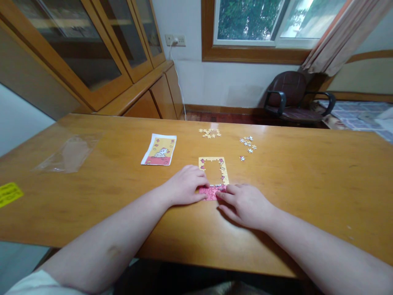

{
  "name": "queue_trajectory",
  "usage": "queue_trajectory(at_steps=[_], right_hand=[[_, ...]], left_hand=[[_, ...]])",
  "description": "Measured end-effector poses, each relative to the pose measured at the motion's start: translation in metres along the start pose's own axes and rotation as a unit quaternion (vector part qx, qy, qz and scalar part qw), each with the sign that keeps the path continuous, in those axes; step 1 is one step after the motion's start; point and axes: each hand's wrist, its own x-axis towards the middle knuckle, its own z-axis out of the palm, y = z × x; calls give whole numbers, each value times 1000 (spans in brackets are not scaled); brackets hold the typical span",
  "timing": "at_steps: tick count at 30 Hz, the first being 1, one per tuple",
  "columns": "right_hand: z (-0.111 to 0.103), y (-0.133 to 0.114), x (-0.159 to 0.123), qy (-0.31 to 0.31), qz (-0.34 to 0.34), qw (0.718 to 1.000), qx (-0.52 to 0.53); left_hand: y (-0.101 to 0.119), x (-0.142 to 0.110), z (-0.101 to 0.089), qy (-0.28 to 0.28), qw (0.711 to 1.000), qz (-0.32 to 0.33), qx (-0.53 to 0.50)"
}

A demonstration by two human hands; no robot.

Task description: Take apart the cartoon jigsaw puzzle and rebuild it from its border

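A partly assembled jigsaw puzzle [225,170] lies flat on the wooden table, with a yellow frame of pieces round an open middle and a pink band [210,193] along its near side. My left hand [188,185] rests at the left edge of the puzzle, fingers spread, fingertips on the pink band and the left border. From the right, my right hand [245,203] touches the pink band with its fingertips; its thumb lies apart on the table. Neither hand visibly holds a loose piece. Parts of the left border and lower right corner are hidden under the fingers.
Beyond the puzzle lie loose yellow pieces [210,133] and, farther right, white-and-yellow pieces [248,143]. A picture card [159,150] sits to the left, a clear plastic bag [69,153] beyond it. A yellow label [10,194] is at the table's left edge.
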Motion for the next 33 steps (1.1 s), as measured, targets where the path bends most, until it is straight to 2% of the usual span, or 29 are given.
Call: queue_trajectory(at_steps=[5, 14, 26, 33], right_hand=[[-1, -1, 0, -1, 0, 1000, 2], [1, -2, 1, -6, 2, 1000, 4], [5, -3, 7, 7, 16, 998, 52], [17, 4, 8, 53, -7, 998, 45]], left_hand=[[1, 0, -1, -3, 1000, 6, 3], [3, -1, -1, 0, 997, 77, -9], [15, 1, 1, -14, 998, 48, 34], [10, 2, 7, -19, 999, 11, -24]])
